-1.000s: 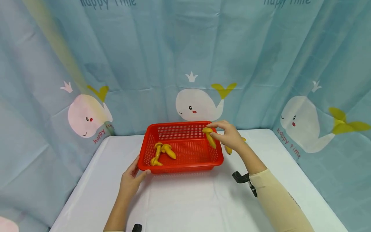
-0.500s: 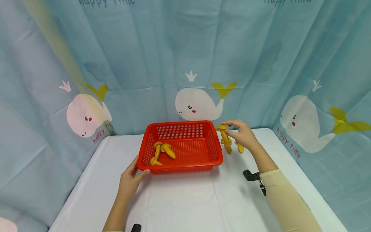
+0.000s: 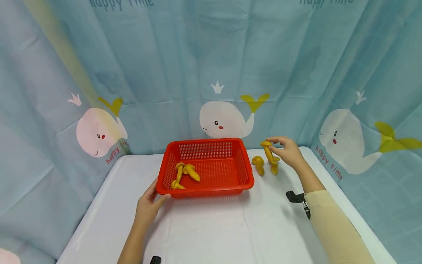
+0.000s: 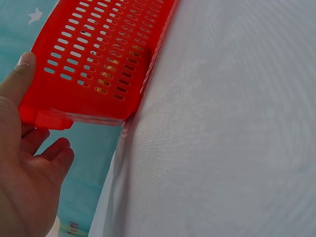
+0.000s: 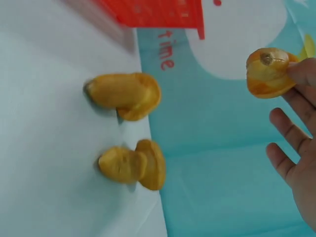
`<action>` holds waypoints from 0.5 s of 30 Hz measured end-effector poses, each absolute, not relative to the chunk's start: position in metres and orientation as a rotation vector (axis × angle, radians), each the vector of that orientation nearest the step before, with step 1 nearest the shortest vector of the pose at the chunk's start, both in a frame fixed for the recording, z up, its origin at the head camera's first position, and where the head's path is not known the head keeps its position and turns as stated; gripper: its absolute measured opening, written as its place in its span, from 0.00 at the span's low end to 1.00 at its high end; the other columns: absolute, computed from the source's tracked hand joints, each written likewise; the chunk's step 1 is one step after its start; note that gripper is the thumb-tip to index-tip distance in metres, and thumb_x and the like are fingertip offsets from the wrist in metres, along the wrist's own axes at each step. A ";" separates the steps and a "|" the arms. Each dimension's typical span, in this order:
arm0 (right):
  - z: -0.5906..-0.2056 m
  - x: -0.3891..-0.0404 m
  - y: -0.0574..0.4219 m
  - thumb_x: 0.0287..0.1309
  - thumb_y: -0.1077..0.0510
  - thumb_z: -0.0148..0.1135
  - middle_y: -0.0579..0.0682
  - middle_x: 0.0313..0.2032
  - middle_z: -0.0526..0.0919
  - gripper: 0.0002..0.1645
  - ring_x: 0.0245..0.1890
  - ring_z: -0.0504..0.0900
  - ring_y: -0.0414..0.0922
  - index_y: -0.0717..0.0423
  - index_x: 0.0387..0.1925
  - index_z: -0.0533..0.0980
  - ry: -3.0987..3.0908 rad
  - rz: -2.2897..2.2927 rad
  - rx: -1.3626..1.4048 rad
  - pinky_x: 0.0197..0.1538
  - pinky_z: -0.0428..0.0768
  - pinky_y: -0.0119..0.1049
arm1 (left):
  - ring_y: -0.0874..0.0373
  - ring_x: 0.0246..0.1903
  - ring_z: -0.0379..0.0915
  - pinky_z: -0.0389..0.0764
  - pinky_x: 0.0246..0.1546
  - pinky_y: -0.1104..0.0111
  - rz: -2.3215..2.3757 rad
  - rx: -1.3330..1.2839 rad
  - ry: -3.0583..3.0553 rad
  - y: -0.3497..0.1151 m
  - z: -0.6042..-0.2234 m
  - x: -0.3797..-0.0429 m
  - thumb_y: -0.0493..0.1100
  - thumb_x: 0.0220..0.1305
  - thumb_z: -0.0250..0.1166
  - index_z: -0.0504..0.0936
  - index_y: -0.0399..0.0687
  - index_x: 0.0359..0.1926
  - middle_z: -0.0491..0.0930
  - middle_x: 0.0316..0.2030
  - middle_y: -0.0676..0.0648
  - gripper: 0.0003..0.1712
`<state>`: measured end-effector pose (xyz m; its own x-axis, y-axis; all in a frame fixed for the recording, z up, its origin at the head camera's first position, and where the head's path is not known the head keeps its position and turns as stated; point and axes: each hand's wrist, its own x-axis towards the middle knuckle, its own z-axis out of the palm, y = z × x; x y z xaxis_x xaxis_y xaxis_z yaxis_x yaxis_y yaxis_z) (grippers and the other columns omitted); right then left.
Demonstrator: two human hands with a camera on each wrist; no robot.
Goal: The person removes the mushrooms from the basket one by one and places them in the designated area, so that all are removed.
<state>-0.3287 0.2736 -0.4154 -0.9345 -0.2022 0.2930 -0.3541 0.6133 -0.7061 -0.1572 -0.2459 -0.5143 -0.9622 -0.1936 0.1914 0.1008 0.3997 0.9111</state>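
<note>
Head view: red basket (image 3: 205, 191) mid-frame, three yellow mushrooms (image 3: 192, 172) in its left part. Left hand (image 3: 147, 209) grips the basket's lower-left corner, fingers mostly hidden there. Left wrist cam fills that in: thumb on the rim at left of frame, fingers part-curled below it. It also shows the slotted wall, yellow bits through the slots.

Right hand (image 3: 287, 152), right of center: thumb and forefinger pinch the held mushroom (image 3: 267, 149) by the cap. Head view overlaps it with one of two loose mushrooms (image 3: 259, 165) on the white table (image 3: 207, 227); right wrist cam shows a clear gap, other fingers spread loose, stem end facing the lens.
</note>
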 end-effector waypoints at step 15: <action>-0.436 -0.341 0.315 0.72 0.49 0.63 0.60 0.61 0.80 0.23 0.63 0.74 0.61 0.52 0.63 0.79 -2.675 1.126 0.379 0.67 0.69 0.66 | 0.54 0.75 0.60 0.68 0.65 0.75 -1.584 0.078 -2.383 -0.245 -0.516 -0.157 0.54 0.59 0.76 0.60 0.62 0.79 0.63 0.76 0.55 0.51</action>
<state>-0.3414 0.3147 -0.4361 -0.9439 -0.1517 0.2933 -0.3158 0.6744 -0.6674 -0.1567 -0.2449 -0.5162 -0.9600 -0.1966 0.1995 0.1078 0.3980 0.9110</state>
